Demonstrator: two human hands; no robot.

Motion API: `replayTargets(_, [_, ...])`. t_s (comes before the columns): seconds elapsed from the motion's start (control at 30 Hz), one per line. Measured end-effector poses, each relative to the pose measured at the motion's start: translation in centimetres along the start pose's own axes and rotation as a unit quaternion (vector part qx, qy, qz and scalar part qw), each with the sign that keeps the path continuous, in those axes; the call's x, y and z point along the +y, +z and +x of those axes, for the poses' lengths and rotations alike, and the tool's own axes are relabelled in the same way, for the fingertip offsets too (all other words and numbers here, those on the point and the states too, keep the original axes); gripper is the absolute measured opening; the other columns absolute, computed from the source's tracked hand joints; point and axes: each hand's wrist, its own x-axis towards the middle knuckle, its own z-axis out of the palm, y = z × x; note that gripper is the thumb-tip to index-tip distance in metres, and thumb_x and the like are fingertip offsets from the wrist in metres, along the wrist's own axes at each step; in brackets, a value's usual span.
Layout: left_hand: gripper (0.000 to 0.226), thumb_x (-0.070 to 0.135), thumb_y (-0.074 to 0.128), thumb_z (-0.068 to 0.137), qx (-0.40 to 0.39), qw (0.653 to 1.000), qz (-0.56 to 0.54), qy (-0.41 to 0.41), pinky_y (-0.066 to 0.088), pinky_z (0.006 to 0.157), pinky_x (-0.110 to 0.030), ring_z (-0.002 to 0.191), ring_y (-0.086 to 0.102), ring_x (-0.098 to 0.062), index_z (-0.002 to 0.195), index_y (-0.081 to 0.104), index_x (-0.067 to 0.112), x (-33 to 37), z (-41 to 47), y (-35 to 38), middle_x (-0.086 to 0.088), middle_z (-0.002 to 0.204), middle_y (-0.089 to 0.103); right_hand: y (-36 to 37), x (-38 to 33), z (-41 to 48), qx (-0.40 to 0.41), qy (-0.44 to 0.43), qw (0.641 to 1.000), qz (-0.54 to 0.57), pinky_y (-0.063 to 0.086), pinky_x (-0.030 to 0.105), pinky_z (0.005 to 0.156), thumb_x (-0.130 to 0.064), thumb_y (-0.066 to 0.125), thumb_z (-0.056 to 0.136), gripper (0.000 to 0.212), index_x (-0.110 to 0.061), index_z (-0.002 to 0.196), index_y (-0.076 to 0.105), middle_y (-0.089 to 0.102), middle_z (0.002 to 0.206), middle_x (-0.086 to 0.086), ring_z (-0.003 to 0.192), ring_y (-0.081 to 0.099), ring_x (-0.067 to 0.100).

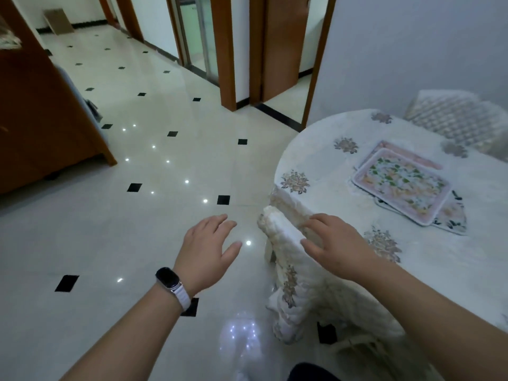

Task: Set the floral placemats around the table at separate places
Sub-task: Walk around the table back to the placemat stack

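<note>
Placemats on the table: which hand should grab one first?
The right hand, probably. It rests on a covered chair back beside the table, nearer the stacked placemats. The left hand hovers over the floor.

The top placemat (402,185) hides most of the placemats (450,215) beneath.

Dim, bluish indoor light; small ceiling lamps mirror as bright dots on the glossy cream tiled floor (154,166). Wide-angle bending warps the edges; overall softly blurred.
</note>
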Motion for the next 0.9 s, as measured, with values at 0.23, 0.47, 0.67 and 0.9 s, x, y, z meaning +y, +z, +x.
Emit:
replayTargets(0.23, [0.059,0.058,0.032,0.088,-0.021,0.997,-0.012,0.074,0.033,0.105,-0.041,0.132,0.042,-0.021,0.131,0.054,0.025,0.5,6.5,1.1,0.000,0.142,0.051,-1.5,3.3,0.3,0.029,0.095,0.995,-0.012,0.035,0.034,0.106,-0.046,0.046,0.096,0.047,-0.024,0.137,0.051,0.048,0.144,-0.002,0.130,0.043,0.020])
replayTargets(0.47, [0.054,0.055,0.037,0.088,-0.048,0.988,-0.023,0.148,0.032,0.106,-0.043,0.131,0.043,-0.022,0.130,0.054,0.025,3.4,14.0,2.9,0.000,0.140,0.052,-1.3,7.7,2.3,0.057,0.167,0.984,0.011,0.036,0.034,0.105,-0.048,0.046,0.096,0.048,-0.024,0.138,0.049,0.048,0.143,-0.004,0.130,0.043,0.018])
replayTargets(0.67, [0.062,0.058,0.030,0.086,-0.093,0.977,-0.008,0.190,0.031,0.109,-0.043,0.134,0.039,-0.020,0.135,0.051,0.025,6.9,21.1,4.7,0.002,0.145,0.047,-1.3,12.7,4.8,0.068,0.212,0.974,0.039,0.037,0.034,0.104,-0.047,0.046,0.096,0.048,-0.023,0.138,0.049,0.049,0.143,-0.004,0.128,0.044,0.019])
replayTargets(0.9, [0.061,0.058,0.031,0.089,-0.128,0.968,-0.006,0.218,0.034,0.109,-0.043,0.135,0.038,-0.019,0.138,0.048,0.027,10.5,27.2,7.1,0.001,0.147,0.045,-1.2,18.3,6.9,0.053,0.252,0.964,0.067,0.037,0.036,0.105,-0.051,0.043,0.097,0.051,-0.025,0.140,0.046,0.044,0.146,-0.005,0.131,0.041,0.019])
